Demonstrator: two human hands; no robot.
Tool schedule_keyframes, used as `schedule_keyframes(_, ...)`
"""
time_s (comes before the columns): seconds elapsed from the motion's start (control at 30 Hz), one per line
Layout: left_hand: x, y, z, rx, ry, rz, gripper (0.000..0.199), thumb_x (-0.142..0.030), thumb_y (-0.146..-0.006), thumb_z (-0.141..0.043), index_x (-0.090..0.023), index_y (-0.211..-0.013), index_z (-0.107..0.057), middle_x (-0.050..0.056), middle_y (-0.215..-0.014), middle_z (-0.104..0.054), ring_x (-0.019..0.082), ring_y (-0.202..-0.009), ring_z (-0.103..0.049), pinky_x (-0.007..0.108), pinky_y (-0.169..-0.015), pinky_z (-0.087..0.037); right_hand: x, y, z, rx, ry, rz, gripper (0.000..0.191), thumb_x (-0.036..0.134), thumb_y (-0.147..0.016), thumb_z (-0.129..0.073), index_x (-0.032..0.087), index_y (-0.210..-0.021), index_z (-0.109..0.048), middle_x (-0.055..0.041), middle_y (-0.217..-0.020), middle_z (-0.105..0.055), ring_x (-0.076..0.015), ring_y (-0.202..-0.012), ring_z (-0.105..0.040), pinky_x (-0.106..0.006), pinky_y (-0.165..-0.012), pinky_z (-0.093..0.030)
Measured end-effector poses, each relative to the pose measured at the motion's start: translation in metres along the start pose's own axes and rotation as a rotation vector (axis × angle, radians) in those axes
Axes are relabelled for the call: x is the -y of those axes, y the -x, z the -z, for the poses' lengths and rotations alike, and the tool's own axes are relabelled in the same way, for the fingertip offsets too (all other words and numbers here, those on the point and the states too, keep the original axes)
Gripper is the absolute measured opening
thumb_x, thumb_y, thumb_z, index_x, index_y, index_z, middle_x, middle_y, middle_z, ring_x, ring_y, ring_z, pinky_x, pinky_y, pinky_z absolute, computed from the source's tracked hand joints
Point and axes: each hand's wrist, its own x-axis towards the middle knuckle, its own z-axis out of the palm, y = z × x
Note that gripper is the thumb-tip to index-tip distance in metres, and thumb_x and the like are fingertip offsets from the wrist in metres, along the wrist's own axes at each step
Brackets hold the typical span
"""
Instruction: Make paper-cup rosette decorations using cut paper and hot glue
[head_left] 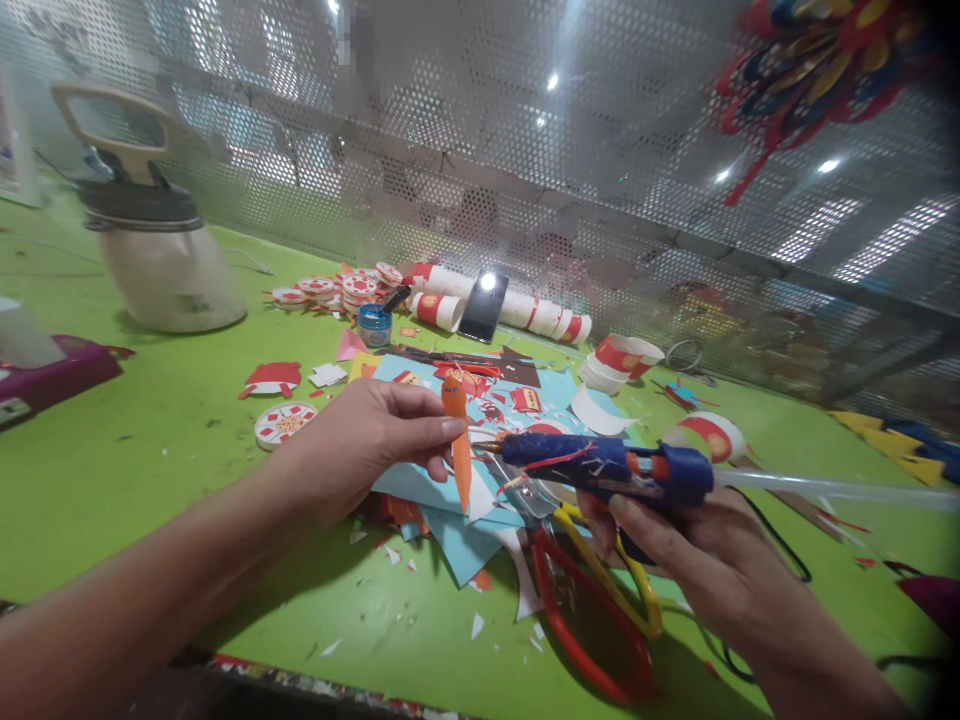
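Pinching an orange paper strip (460,465) beside a blue glue gun (607,466)

The left hand (367,440) is gripping the strip between thumb and fingers above light-blue paper (450,540); the right hand (697,560) is wrapping around the glue gun, its nozzle pointing at the strip. Scissors with red and yellow handles (592,610) are lying below the gun on the green desk (300,610).

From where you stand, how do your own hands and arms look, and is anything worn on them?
The left hand and right hand wear no gloves. The left forearm and right wrist show no sleeve, watch or bracelet. No ring is visible, though some fingers are partly hidden.
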Motion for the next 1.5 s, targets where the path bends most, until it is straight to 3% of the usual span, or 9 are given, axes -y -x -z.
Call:
schedule_keyframes(0.37,0.002,-0.001,0.001,0.015,-0.064,-0.048,0.018,-0.030,-0.072,-0.074,-0.019,-0.059,-0.069,0.001,-0.050,-0.064,0.011,-0.048,-0.055,0.022,-0.047,-0.040,0.004,-0.002,0.001,0.020,0.003,0.012,0.038,0.039,-0.097,-0.043,0.021,-0.068,-0.061,-0.0007,-0.068,-0.063,-0.0140,-0.063,-0.058,-0.024,-0.058,-0.047)
schedule_keyframes(0.6,0.000,0.000,0.001,0.013,-0.073,0.029,0.023,-0.032,-0.072,-0.074,-0.016,-0.059,-0.065,0.001,-0.054,-0.063,0.011,-0.048,-0.054,0.022,-0.047,-0.040,0.006,-0.001,0.003,0.040,-0.001,0.026,0.040,0.037,-0.098,-0.043,0.020,-0.065,-0.058,0.0004,-0.063,-0.060,-0.0113,-0.056,-0.053,-0.023,-0.053,-0.041)
schedule_keyframes(0.87,-0.001,0.004,0.000,0.016,-0.085,0.075,0.023,-0.036,-0.073,-0.073,-0.017,-0.063,-0.066,0.000,-0.056,-0.062,0.010,-0.046,-0.053,0.022,-0.044,-0.039,0.000,0.000,-0.002,0.045,-0.178,-0.043,0.039,0.041,-0.098,-0.043,0.019,-0.070,-0.061,-0.0007,-0.067,-0.059,-0.0119,-0.061,-0.056,-0.024,-0.055,-0.043)
schedule_keyframes(1.03,0.000,0.003,0.000,0.022,-0.077,0.085,0.023,-0.035,-0.073,-0.073,-0.017,-0.062,-0.065,0.000,-0.054,-0.062,0.010,-0.043,-0.051,0.022,-0.042,-0.037,0.004,-0.001,0.000,0.018,-0.103,0.009,0.036,0.039,-0.097,-0.044,0.020,-0.072,-0.061,0.0001,-0.065,-0.060,-0.0113,-0.060,-0.055,-0.023,-0.054,-0.042)
schedule_keyframes(1.23,-0.001,0.001,0.000,-0.015,-0.081,0.066,0.019,-0.032,-0.072,-0.074,-0.017,-0.062,-0.068,0.000,-0.053,-0.063,0.010,-0.046,-0.053,0.021,-0.045,-0.039,0.002,0.002,0.003,0.048,-0.025,0.027,0.036,0.035,-0.096,-0.045,0.021,-0.066,-0.058,-0.0004,-0.065,-0.062,-0.0130,-0.060,-0.057,-0.024,-0.056,-0.046)
schedule_keyframes(1.4,-0.005,-0.001,0.002,-0.061,-0.169,-0.054,0.015,-0.025,-0.071,-0.073,-0.017,-0.059,-0.070,-0.003,-0.054,-0.061,0.008,-0.049,-0.049,0.021,-0.050,-0.038,-0.001,0.007,0.009,0.103,-0.123,-0.001,0.029,0.038,-0.095,-0.050,0.022,-0.075,-0.066,-0.0017,-0.080,-0.070,-0.0165,-0.073,-0.064,-0.025,-0.069,-0.052)
schedule_keyframes(1.5,-0.006,-0.002,0.002,-0.091,-0.241,-0.080,0.021,-0.025,-0.073,-0.072,-0.018,-0.054,-0.067,-0.004,-0.049,-0.055,0.008,-0.048,-0.044,0.021,-0.048,-0.034,-0.003,0.006,0.011,0.111,-0.221,-0.052,0.037,0.043,-0.094,-0.050,0.020,-0.068,-0.065,-0.0034,-0.073,-0.068,-0.0163,-0.067,-0.062,-0.025,-0.062,-0.051)
